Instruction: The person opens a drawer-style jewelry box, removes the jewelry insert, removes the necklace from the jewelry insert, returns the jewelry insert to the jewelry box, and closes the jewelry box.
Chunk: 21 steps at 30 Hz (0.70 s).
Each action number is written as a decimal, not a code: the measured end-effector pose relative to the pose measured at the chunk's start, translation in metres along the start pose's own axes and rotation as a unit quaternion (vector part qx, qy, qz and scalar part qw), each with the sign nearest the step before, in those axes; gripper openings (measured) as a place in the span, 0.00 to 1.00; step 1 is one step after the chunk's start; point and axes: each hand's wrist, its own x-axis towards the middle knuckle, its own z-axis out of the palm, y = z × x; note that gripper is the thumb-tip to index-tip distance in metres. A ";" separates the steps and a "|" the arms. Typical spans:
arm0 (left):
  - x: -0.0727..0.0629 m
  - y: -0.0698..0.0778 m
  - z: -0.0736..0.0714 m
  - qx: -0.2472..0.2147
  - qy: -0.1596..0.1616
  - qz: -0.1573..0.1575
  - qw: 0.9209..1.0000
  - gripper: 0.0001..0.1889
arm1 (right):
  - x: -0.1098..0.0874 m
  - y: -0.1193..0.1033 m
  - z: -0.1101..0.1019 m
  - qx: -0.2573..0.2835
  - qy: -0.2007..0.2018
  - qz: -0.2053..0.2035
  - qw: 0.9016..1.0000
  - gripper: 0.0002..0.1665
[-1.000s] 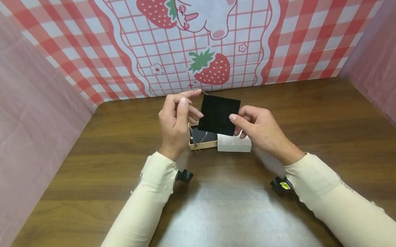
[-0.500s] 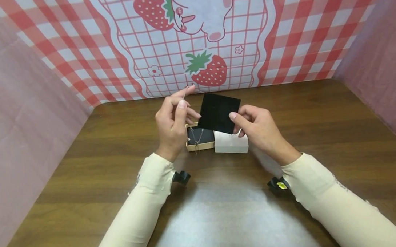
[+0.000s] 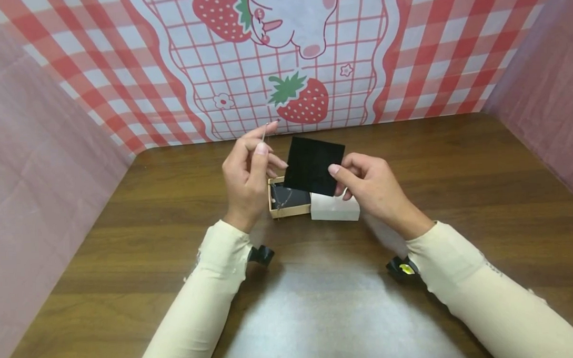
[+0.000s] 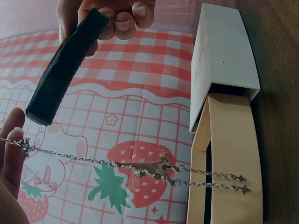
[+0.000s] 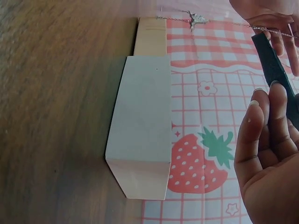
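My left hand (image 3: 246, 175) pinches a silver necklace (image 4: 154, 170) between thumb and fingers, and its chain hangs down with a sparkling pendant and small star ends. In the head view the chain dangles in front of the tan box drawer (image 3: 297, 211). My right hand (image 3: 376, 178) grips a square black foam pad (image 3: 312, 165) at its right edge, thumb on the near face and fingers behind. The pad is tilted and held above the box, close to the left fingertips. Its left wrist view shows the pad's thick edge.
A white box sleeve (image 3: 335, 208) stands on the wooden table (image 3: 173, 204), with the tan drawer pulled partly out of its left side. The drawer has a dark inside. Behind the table hangs a red-and-white strawberry cloth (image 3: 307, 102).
The left hand has shifted slightly left and up with the necklace, and the hanging chain has swung. The right hand still grips the black pad, which has barely moved.
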 end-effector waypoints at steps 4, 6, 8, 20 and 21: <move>0.001 0.000 -0.001 0.003 0.004 0.003 1.000 0.14 | 0.000 0.000 0.000 -0.002 -0.003 0.002 1.000 0.16; 0.001 0.000 -0.001 0.004 0.005 0.003 1.000 0.14 | 0.000 0.000 0.000 -0.002 -0.003 0.003 1.000 0.17; 0.001 0.001 -0.001 0.003 0.005 0.003 1.000 0.14 | 0.000 0.000 0.000 -0.001 -0.003 0.003 1.000 0.17; 0.002 0.001 -0.001 0.001 0.010 0.005 1.000 0.15 | 0.000 0.001 0.000 0.007 -0.007 0.000 1.000 0.17; 0.002 0.002 -0.001 0.000 0.010 0.006 1.000 0.15 | 0.000 0.001 0.000 0.008 -0.007 -0.001 1.000 0.17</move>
